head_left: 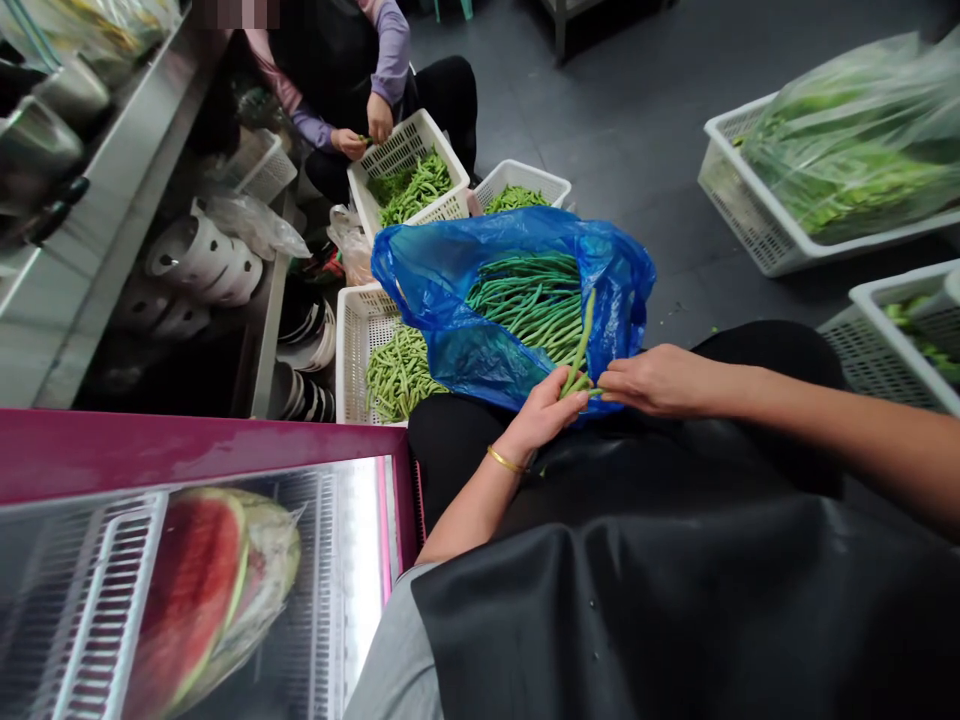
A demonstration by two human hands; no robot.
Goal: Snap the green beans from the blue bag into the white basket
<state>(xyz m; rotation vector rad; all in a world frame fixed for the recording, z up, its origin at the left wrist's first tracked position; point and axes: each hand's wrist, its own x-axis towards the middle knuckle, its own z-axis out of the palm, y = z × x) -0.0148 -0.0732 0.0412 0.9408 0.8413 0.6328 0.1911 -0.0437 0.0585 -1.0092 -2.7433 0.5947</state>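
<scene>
Closed around a few long green beans (586,330) is my left hand (546,408), a gold bangle on its wrist. My right hand (651,382) pinches the near end of a bean just beside the left fingers. Both hands are over the near edge of a blue plastic bag (450,270), which lies open in front of my lap. Long beans (529,300) lie in the bag, roughly side by side. To the left of the bag, a white crate (351,350) contains short cut bean pieces (397,375).
Across from me, a co-worker's hands (364,130) work over a white crate (450,150) of green pods. Crates with bagged greens (847,170) stand at right. A glass-topped fridge with cut watermelon (199,560) is at near left, below a steel shelf (142,130).
</scene>
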